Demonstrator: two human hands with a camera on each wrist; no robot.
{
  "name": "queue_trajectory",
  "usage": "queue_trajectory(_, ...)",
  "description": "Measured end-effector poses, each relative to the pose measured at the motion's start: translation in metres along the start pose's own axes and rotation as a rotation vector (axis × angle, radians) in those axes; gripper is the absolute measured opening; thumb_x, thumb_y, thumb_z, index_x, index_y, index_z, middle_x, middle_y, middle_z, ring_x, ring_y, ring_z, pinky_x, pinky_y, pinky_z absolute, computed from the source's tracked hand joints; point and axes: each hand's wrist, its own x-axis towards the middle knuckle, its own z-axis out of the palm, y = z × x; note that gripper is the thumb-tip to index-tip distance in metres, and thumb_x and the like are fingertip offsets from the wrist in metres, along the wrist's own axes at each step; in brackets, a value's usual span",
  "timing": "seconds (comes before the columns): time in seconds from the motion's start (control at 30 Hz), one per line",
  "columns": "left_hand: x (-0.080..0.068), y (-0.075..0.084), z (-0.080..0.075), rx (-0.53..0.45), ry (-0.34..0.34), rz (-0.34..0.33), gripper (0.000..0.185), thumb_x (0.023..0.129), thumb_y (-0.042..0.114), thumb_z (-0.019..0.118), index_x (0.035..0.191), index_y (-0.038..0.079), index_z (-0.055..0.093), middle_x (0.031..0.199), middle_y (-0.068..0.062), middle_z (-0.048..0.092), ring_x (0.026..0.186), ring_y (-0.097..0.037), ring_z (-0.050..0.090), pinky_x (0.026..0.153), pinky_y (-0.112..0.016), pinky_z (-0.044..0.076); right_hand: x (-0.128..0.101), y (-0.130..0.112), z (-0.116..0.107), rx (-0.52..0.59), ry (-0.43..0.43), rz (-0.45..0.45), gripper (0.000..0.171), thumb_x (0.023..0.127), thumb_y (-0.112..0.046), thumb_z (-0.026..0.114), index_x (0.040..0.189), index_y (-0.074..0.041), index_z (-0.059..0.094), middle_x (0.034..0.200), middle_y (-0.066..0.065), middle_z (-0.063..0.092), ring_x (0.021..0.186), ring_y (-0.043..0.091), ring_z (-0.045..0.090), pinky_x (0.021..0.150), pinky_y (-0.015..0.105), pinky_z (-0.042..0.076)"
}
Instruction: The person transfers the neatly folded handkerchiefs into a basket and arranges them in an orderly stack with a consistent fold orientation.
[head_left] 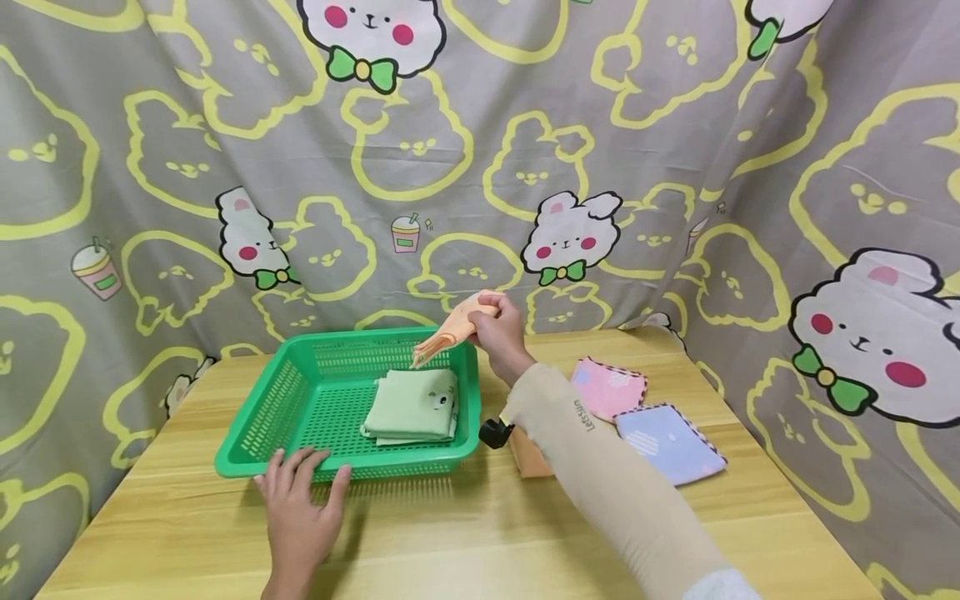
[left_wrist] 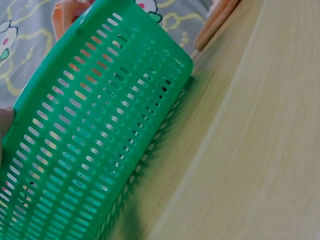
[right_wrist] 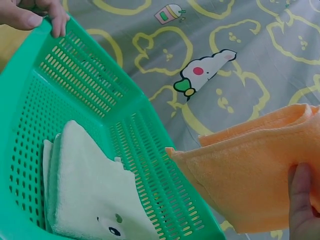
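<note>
- Left hand [head_left: 300, 500] lying nearest, flat on the worktop [head_left: 465, 533] with fingers straight and spread, fingertips touching the near rim of the green basket [head_left: 258, 433]; holding nothing.
- From the right wrist view, fingertips of that left hand [right_wrist: 30, 15] hooked lightly over the basket rim [right_wrist: 20, 65], or so it seems; the head view leaves the exact contact hard to judge.
- Farther in, a folded light green cloth [head_left: 414, 404] lying flat on the basket floor, toward its right half, with a small face printed near one corner.
- Right hand [head_left: 498, 333] raised over the basket's far right corner, fingers and thumb pinched round a folded orange cloth [head_left: 450, 333].
- Orange cloth hanging from the grip with its long axis slanting down and to the left, its free corner pointing into the basket and just above the green cloth, not touching it.
- Green cloth thus below and to the left of the right hand; right hand far nearer to it than the left, which keeps to the front rim.
- Right of the basket, partly behind the sleeved forearm: a small black object [head_left: 495, 433] and another orange piece [head_left: 528, 458].
- Beyond those on the worktop, a pink cloth [head_left: 611, 387] and a blue cloth [head_left: 667, 442], edges touching or overlapping.
- Farthest back, a grey curtain [head_left: 480, 167] printed with cartoon rabbits.
</note>
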Motion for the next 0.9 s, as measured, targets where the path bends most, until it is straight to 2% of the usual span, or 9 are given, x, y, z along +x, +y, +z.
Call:
queue_trajectory(0.17, -0.001, 0.0, 0.0, 0.001, 0.001, -0.003, 0.034, 0.083, 0.02, 0.073, 0.106, -0.004, 0.065, 0.117, -0.027, 0.055, 0.128, -0.057, 0.029, 0.104, -0.073, -0.002, 0.0, 0.002, 0.002, 0.007, 0.0, 0.0, 0.028, 0.085, 0.003, 0.06, 0.112, -0.003, 0.056, 0.11, 0.016, 0.055, 0.065, 0.016, 0.059, 0.061, 0.028, 0.055)
queue_trajectory(0.5, 0.001, -0.001, 0.001, 0.001, 0.003, 0.002, 0.034, 0.083, 0.02, 0.073, 0.106, -0.004, 0.065, 0.117, -0.027, 0.055, 0.129, -0.057, 0.029, 0.104, -0.073, -0.001, 0.0, 0.005, 0.006, 0.051, -0.013, -0.001, 0.026, 0.085, 0.005, 0.059, 0.11, -0.002, 0.055, 0.11, 0.017, 0.054, 0.069, 0.017, 0.06, 0.057, 0.024, 0.054)
queue_trajectory(0.9, 0.0, 0.0, 0.0, -0.006, -0.001, -0.002, 0.032, 0.082, 0.018, 0.075, 0.105, -0.004, 0.066, 0.116, -0.027, 0.056, 0.127, -0.059, 0.03, 0.102, -0.075, 0.0, 0.0, 0.019, 0.013, 0.055, -0.025, 0.019, 0.026, 0.086, 0.005, 0.06, 0.11, -0.002, 0.056, 0.113, 0.018, 0.057, 0.075, 0.02, 0.063, 0.06, 0.027, 0.055)
